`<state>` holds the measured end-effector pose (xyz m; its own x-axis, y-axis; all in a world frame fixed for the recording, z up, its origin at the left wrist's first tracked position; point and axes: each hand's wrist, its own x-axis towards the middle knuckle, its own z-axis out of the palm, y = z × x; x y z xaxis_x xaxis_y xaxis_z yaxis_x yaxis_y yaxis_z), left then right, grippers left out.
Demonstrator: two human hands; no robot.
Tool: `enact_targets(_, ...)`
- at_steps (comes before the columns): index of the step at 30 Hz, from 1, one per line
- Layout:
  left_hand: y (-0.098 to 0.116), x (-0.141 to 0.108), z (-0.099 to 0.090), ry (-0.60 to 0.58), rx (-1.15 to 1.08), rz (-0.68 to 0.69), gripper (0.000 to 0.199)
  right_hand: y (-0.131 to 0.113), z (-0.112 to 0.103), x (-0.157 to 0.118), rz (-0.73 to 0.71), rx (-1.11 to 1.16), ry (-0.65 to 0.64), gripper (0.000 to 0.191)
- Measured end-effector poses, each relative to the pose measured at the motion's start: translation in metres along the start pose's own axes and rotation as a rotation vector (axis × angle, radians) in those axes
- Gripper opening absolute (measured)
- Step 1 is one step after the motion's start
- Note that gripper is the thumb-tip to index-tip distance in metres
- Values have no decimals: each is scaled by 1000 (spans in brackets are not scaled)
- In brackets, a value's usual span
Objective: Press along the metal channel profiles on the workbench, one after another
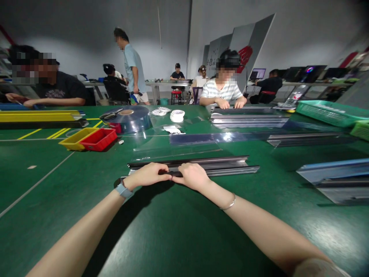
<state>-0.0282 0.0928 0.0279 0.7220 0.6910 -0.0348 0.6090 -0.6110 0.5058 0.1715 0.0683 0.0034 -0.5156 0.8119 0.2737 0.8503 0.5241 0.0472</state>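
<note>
A long dark channel-shaped profile (227, 166) lies crosswise on the green table in front of me. My left hand (150, 174), with a watch at the wrist, grips its near edge left of the middle, thumb along the front. Close beside it, my right hand (192, 176) is closed on the same edge, its thumb pointing left toward the other thumb. The fingertips of both hands are partly hidden behind the profile's edge. Just beyond the profile lies a clear strip (178, 152).
Yellow (75, 139) and red (99, 139) bins stand left, by a roll of clear film (129, 120). More profiles lie right (340, 173) and far left (40, 116). Across the table a person (221, 88) handles another profile. A green basket (331, 111) is at the back right.
</note>
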Motion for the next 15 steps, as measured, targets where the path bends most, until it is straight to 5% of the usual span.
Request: enact_targets(15,-2,-7,-15,-98,85,-12,38,5,-5,-6,-10,0,19,66)
